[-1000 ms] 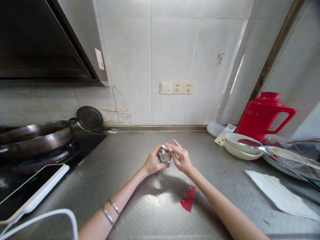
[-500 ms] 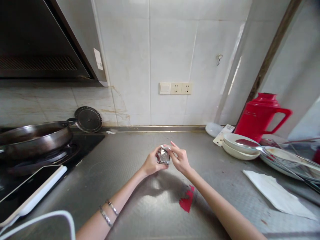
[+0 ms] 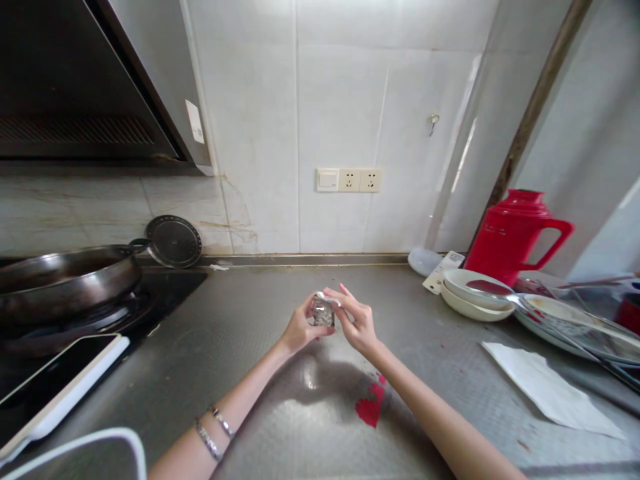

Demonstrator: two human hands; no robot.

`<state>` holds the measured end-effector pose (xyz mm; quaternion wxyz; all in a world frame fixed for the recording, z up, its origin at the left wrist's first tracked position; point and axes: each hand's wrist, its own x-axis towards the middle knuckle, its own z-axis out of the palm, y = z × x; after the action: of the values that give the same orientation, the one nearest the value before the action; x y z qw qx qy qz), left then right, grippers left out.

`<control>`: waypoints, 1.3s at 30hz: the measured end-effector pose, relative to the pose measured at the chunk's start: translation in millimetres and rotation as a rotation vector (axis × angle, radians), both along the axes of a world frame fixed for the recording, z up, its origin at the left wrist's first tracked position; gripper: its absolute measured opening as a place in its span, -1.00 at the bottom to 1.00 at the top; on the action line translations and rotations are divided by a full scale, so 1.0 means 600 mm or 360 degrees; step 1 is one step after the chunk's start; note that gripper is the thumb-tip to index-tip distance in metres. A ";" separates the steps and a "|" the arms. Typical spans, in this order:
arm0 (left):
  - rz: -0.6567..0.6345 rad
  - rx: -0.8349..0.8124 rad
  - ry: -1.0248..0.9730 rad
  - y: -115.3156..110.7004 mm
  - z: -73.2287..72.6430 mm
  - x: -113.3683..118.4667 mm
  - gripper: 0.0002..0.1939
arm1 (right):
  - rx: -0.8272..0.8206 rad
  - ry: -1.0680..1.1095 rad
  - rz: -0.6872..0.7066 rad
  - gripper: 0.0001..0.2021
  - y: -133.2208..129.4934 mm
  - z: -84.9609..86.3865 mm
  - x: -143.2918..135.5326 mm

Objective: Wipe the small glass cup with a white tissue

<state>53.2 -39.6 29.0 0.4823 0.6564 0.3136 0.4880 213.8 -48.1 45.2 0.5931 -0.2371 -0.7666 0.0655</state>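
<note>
Two bare hands meet over the middle of the counter, with one small silvery object (image 3: 323, 312) between them. The left hand (image 3: 299, 328) holds it, thumb and fingers curved partway open around its left side and closed onto it, thumb underneath. The right hand (image 3: 358, 324) has its fingers slightly bent and fairly close together, the fingertips at the object's upper right edge; whether they pinch it is too small to tell. The object is above the metal counter (image 3: 240, 320). Two bracelets (image 3: 209, 439) circle the left forearm.

Nearer, below the hands, lies a torn red scrap (image 3: 370, 405). To the right is one white paper sheet (image 3: 547, 385); beyond it are two stacked bowls (image 3: 475, 305), one spoon (image 3: 487, 288) across the top one, and a plate (image 3: 555, 313) with utensils over it. What the bowls contain is unclear. One red thermos (image 3: 507, 237) stands upright behind the bowls.

On the left, one pan (image 3: 75, 283) sits on the black stove (image 3: 184, 283), its inside dark and its contents unreadable. A round dark disc (image 3: 174, 241) leans against the wall, and one phone (image 3: 57, 397) lies nearer, at left.
</note>
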 end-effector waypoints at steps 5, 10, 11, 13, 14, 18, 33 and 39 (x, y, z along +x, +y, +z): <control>0.0015 -0.0007 -0.0037 0.000 0.001 -0.002 -0.28 | -0.0006 0.0019 -0.0019 -0.72 0.002 -0.004 0.000; -0.0002 -0.0021 -0.0074 -0.003 0.007 -0.002 -0.31 | -0.0109 0.0146 -0.0164 -0.77 0.010 -0.006 -0.001; 0.0001 -0.0032 -0.0078 -0.003 0.008 -0.003 -0.32 | -0.0072 0.0118 -0.0159 -0.76 0.008 -0.005 -0.002; 0.0010 -0.0053 -0.0088 0.000 0.009 -0.004 -0.35 | 0.0030 0.0021 -0.0111 -0.71 0.002 -0.003 -0.002; 0.0011 -0.0058 -0.0089 0.001 0.009 -0.004 -0.38 | 0.0077 -0.0039 -0.0073 -0.68 -0.001 -0.002 -0.003; 0.0006 -0.0014 -0.0058 0.002 0.005 -0.005 -0.39 | 0.0072 -0.0065 -0.0039 -0.68 0.000 -0.002 -0.002; -0.0005 0.0054 -0.0004 0.004 -0.005 -0.001 -0.37 | 0.0009 -0.0006 0.0002 -0.71 -0.001 0.002 -0.002; 0.0021 0.0067 0.0012 -0.003 0.005 -0.001 -0.36 | -0.0255 0.0215 -0.0175 -0.78 0.009 -0.002 -0.005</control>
<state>52.7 -41.5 32.0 0.4641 0.6661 0.3093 0.4952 210.7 -43.0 43.8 0.6251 -0.3206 -0.7031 0.1098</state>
